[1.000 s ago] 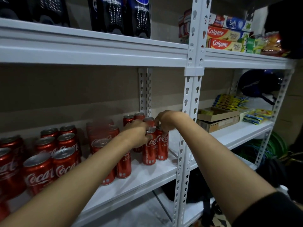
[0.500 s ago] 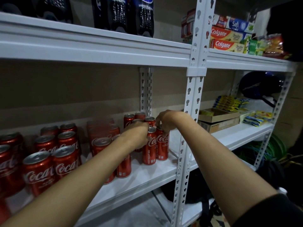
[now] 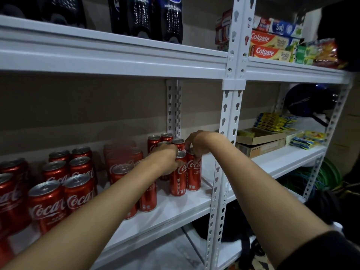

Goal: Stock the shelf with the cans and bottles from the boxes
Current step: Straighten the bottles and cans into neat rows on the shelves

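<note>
Two slim red Coca-Cola cans stand side by side near the right end of the white middle shelf point(image 3: 175, 209). My left hand point(image 3: 165, 159) grips the top of the left slim can point(image 3: 177, 179). My right hand point(image 3: 196, 144) holds the rim of the right slim can point(image 3: 193, 176) from above. More slim cans point(image 3: 153, 142) stand behind them, and one point(image 3: 148, 197) stands partly hidden under my left forearm. Short, wide Coca-Cola cans point(image 3: 46, 205) fill the shelf's left part in rows.
Dark soda bottles point(image 3: 148, 16) stand on the shelf above. A white slotted upright point(image 3: 228, 133) rises right of my right hand. Toothpaste boxes point(image 3: 270, 44), snack packets point(image 3: 272, 121) and a cardboard box point(image 3: 259, 141) fill the right bay. Green cable coils point(image 3: 319, 176) lie lower right.
Both hands have stayed on the tops of the two slim cans. The view has shifted slightly; the cans have barely moved.
</note>
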